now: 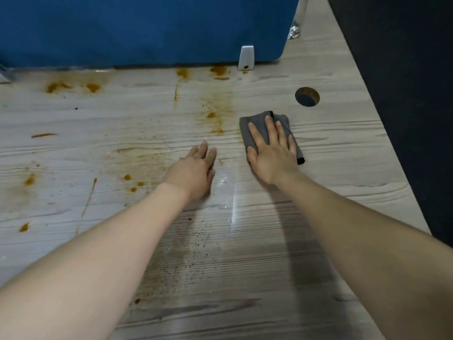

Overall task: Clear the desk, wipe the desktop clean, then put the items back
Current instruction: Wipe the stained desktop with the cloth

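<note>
- Desktop: pale woodgrain, orange stains across the left and centre.
- Right hand: fingers flat, pressing grey cloth near the cable hole.
- Left hand: fingers relaxed, resting on desktop, holding nothing.

Two bare forearms are reaching forward from the bottom corners, angling toward each other. The right hand is lying palm down with fingers straight and slightly spread — thumb pointing left — pressing flat on a grey cloth. The left hand is resting just beside it, fingers relaxed and close together, holding nothing — wrist straight.
</note>
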`<state>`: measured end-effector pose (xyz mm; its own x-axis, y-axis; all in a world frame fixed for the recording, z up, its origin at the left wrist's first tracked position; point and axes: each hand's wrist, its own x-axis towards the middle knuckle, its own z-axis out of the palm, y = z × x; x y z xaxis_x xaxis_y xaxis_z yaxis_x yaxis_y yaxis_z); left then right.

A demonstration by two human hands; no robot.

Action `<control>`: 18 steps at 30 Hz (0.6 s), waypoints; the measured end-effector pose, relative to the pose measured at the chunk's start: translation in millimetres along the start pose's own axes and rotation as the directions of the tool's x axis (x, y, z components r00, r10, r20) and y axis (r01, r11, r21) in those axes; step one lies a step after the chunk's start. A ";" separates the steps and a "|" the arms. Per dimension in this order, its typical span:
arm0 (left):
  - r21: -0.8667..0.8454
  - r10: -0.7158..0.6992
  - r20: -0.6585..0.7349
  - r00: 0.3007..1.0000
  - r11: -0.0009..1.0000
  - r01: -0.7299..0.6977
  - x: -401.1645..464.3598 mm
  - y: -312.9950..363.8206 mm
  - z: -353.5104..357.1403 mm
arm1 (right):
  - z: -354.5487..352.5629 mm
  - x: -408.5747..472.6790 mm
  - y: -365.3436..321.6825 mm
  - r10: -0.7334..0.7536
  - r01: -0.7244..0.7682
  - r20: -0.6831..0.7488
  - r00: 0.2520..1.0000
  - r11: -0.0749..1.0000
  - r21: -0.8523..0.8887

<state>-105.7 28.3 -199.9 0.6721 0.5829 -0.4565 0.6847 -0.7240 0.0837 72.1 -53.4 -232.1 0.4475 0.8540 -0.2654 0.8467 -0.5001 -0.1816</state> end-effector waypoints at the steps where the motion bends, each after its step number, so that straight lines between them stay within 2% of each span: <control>1: -0.003 -0.004 0.011 1.000 1.000 0.004 -0.3 0.8 -1.0 | 0.0 -2.1 -2.3 0.000 0.000 0.010 1.000 1.000 0.002; 7: -0.029 -0.021 0.011 1.000 0.999 0.021 1.0 1.9 -6.0 | 13.4 -50.5 -23.5 -0.163 0.165 0.079 0.983 0.986 -0.020; 11: 0.010 -0.014 0.036 0.999 1.000 0.014 2.6 3.9 -12.3 | 0.8 -31.9 -5.4 -0.229 0.231 0.098 0.969 0.973 -0.015; 15: 0.081 0.012 0.029 0.999 0.997 -0.014 5.4 0.0 -19.2 | -11.9 11.0 -0.6 -0.039 0.036 0.109 0.993 0.999 0.021; 18: 0.173 0.066 -0.027 0.997 0.983 -0.060 8.3 -1.9 -25.1 | -6.3 0.5 -15.4 0.002 -0.006 0.085 0.996 0.999 0.044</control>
<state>-94.3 43.7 -181.6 0.7228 0.5438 -0.4264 0.5840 -0.8105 -0.0437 61.1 -44.4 -223.4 0.4234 0.8376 -0.3452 0.8304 -0.5111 -0.2217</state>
